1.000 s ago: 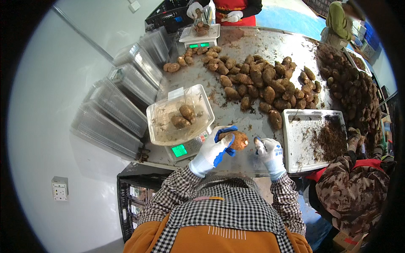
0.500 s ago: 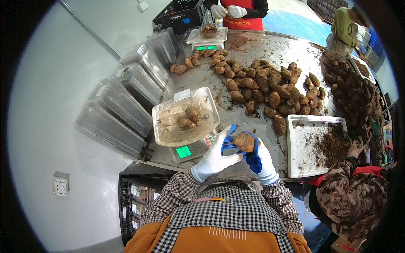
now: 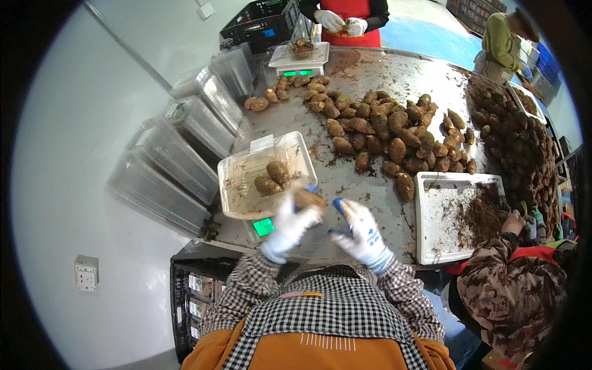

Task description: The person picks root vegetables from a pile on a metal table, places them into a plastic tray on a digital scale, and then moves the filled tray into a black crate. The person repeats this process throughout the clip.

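Observation:
My left hand [image 3: 290,221], in a white glove with blue fingers, grips a brown taro [image 3: 308,198] at the near right edge of the scale pan; both are smeared by motion. My right hand [image 3: 359,233], gloved alike, is apart from it, with thumb and fingers spread and nothing between them. Two taros [image 3: 272,177] lie in a clear plastic box [image 3: 243,198] on the white pan [image 3: 306,161] of a scale. The scale's green display [image 3: 263,227] shows below the pan, and its keys are hidden by my left hand.
A heap of taros [image 3: 394,132] covers the middle of the metal table. Stacked clear boxes [image 3: 163,169] line the left wall. A white tray [image 3: 425,246] with dirt stands at right, near a co-worker's hand [image 3: 512,222]. Another scale [image 3: 300,61] stands opposite, before a person in red.
My left hand has moved left with the taro, toward the scale pan. My right hand has let go of the taro and moved slightly left and down.

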Tool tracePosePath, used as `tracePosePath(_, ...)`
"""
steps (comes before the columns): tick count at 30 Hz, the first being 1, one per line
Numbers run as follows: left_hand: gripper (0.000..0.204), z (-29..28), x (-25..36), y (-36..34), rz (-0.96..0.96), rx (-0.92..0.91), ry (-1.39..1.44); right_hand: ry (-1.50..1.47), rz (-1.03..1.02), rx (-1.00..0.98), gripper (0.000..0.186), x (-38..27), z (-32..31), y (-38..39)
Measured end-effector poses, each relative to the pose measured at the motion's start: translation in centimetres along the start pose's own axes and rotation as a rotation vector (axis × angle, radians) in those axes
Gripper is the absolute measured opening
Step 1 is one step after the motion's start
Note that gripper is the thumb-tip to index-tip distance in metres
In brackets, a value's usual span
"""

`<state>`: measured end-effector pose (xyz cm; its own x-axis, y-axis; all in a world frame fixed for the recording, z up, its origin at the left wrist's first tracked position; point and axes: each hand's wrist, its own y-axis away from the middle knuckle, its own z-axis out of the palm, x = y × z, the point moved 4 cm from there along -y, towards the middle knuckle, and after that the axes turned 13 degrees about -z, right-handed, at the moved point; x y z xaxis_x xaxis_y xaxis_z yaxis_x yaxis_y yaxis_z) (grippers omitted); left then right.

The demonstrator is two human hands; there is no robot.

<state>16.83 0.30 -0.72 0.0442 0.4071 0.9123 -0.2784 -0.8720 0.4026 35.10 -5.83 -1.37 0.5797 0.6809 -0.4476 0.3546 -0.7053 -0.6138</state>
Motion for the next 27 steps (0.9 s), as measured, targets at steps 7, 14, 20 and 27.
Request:
tracePosePath(7,0.056,-12.7,5.1,-4.3,0.134,0.818,-1.354,0.723,0.922,-0.425,0.071,16.6,-5.7,3.4)
tracePosePath(14,0.040,-7.3,6.4,-2.4,0.555,0.825,-1.155,0.490,0.985,-0.625,0.062,19.3,-4.2,3.8)
tracePosePath(20,0.035,1.1,2.4,-1.1,0.229,-0.002,-0.470,-0.848,0.750,0.268,0.070,12.0,-0.8,4.4)
tracePosePath(27,0.067,5.4,-2.2,-1.7,-0.174,-0.616,0.078,-1.158,0.642,0.418,0.067,2.3,-0.9,1.5)
